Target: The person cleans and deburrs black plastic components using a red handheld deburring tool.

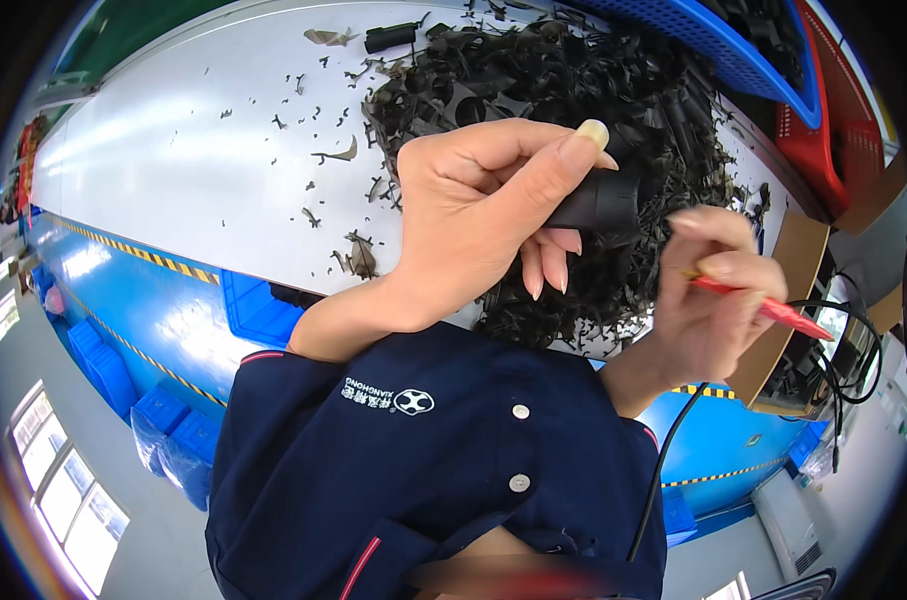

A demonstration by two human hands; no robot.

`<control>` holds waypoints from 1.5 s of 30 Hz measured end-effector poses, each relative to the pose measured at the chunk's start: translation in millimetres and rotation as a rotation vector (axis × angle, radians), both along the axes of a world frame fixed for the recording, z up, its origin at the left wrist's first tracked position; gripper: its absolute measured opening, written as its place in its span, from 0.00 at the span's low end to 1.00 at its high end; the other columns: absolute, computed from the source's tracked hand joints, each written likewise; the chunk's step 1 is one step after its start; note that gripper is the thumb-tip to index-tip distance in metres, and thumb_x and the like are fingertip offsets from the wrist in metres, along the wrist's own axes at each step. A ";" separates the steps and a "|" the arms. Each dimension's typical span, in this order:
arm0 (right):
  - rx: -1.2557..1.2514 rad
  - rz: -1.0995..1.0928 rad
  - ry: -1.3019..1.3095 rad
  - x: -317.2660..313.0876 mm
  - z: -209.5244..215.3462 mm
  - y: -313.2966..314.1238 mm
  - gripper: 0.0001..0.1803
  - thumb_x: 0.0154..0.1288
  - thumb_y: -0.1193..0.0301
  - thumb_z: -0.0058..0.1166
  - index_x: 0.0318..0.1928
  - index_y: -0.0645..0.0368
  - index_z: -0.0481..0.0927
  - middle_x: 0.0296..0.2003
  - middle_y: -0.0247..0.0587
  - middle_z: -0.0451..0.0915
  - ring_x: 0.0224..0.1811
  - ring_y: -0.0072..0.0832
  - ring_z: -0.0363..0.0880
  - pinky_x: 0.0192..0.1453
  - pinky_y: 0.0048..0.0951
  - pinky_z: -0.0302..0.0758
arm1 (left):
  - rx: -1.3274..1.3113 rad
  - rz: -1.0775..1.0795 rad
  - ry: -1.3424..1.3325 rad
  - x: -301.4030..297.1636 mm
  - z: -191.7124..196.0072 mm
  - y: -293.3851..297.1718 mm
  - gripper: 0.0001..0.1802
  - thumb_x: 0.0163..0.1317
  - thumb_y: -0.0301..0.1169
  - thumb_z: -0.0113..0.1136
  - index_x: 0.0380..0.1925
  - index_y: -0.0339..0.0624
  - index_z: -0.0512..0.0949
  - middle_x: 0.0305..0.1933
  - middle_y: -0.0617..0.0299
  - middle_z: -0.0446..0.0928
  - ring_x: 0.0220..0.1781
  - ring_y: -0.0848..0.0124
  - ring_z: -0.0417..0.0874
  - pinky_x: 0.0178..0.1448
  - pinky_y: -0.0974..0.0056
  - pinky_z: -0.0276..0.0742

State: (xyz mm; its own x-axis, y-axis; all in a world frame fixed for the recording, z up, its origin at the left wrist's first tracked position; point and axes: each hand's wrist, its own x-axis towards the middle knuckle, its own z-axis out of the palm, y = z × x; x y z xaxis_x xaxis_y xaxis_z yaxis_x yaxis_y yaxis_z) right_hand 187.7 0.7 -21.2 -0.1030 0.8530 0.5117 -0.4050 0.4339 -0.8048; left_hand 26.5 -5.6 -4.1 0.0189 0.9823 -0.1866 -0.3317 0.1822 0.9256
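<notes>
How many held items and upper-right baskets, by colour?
Black: 1 (cylindrical part, left hand)
Red: 2 (slim tool, right hand; red basket)
Blue: 1 (perforated basket)
Total: 4

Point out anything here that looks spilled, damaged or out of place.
Small dark scraps lie scattered over the white tabletop, left of the heap of black pieces; they look strayed from it. One black cylinder sits at the heap's far left edge. The black part at the left hand shows no clear damage.
</notes>
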 end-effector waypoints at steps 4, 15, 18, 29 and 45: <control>-0.081 -0.055 -0.109 -17.2 1.8 -7.9 0.12 0.58 0.71 0.48 0.32 0.70 0.76 0.30 0.61 0.75 0.12 0.18 0.65 0.14 0.13 0.59 | -0.007 -0.001 0.061 -2.3 -1.0 -3.5 0.21 0.63 0.40 0.43 0.29 0.30 0.76 0.12 0.59 0.71 0.07 0.77 0.70 0.09 0.78 0.63; -0.448 -0.135 0.064 -11.6 1.3 -7.6 0.14 0.62 0.68 0.43 0.31 0.70 0.74 0.29 0.55 0.77 0.07 0.13 0.58 0.09 0.13 0.51 | 0.726 -0.126 0.432 -13.0 -25.7 7.7 0.20 0.41 0.16 0.60 0.40 0.29 0.74 0.39 0.52 0.71 0.34 0.72 0.75 0.32 0.74 0.70; -0.463 -0.135 0.097 -11.8 -0.9 -8.5 0.14 0.63 0.68 0.42 0.31 0.70 0.74 0.29 0.56 0.77 0.07 0.14 0.59 0.09 0.13 0.52 | 0.615 -0.078 0.321 -8.5 -26.7 4.1 0.20 0.41 0.13 0.59 0.39 0.29 0.74 0.39 0.52 0.72 0.34 0.72 0.75 0.32 0.75 0.70; -0.430 -0.155 0.071 -12.4 -2.6 -8.5 0.14 0.64 0.70 0.41 0.31 0.71 0.73 0.31 0.56 0.77 0.07 0.15 0.61 0.09 0.13 0.53 | 0.589 -0.083 0.325 -6.1 -28.2 3.4 0.20 0.41 0.12 0.58 0.39 0.30 0.75 0.37 0.53 0.71 0.33 0.74 0.75 0.31 0.77 0.70; -0.304 -0.465 -0.352 -20.6 -2.0 -13.3 0.05 0.56 0.81 0.50 0.31 0.72 0.75 0.24 0.48 0.78 0.16 0.19 0.70 0.19 0.16 0.65 | 0.559 -0.049 0.355 -3.1 -31.0 1.1 0.17 0.43 0.12 0.58 0.38 0.29 0.75 0.34 0.53 0.72 0.27 0.75 0.76 0.27 0.78 0.71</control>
